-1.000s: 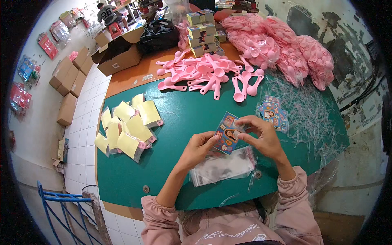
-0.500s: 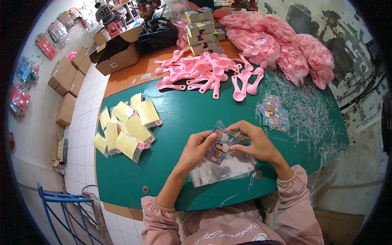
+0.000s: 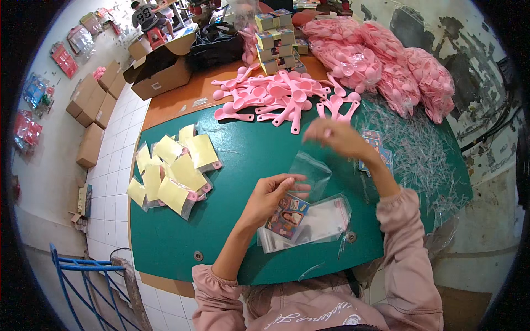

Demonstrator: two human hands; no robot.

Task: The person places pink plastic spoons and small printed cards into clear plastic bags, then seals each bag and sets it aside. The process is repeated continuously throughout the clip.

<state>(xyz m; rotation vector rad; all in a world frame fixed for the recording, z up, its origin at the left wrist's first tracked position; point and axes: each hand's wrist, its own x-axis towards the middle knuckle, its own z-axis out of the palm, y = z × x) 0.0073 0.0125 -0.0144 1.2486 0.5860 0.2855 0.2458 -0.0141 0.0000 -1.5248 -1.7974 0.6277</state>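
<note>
My left hand (image 3: 269,199) is closed on a clear plastic bag (image 3: 313,172), pinched between thumb and fingers, with the bag's flap end standing up beyond the fingers. Inside the bag's lower part sits a colourful printed card (image 3: 287,217). Beneath it lies a stack of clear plastic bags (image 3: 327,216). My right hand (image 3: 338,139) is raised at the near edge of a heap of pink measuring spoons (image 3: 270,94); motion smears its fingers, and I cannot see anything held. Partly behind my right forearm lie more printed cards (image 3: 381,151).
Several filled bags with yellow cards (image 3: 182,171) lie on the left of the green table (image 3: 237,154). Thin plastic strips (image 3: 419,154) cover the right side. Bulging bags of pink spoons (image 3: 381,60) and stacked card bundles (image 3: 274,44) stand at the back, an open carton (image 3: 160,80) back left.
My right hand has let go of the bag and moved away, up toward the pink spoons. My left hand keeps the bag, now lower, with the card inside.
</note>
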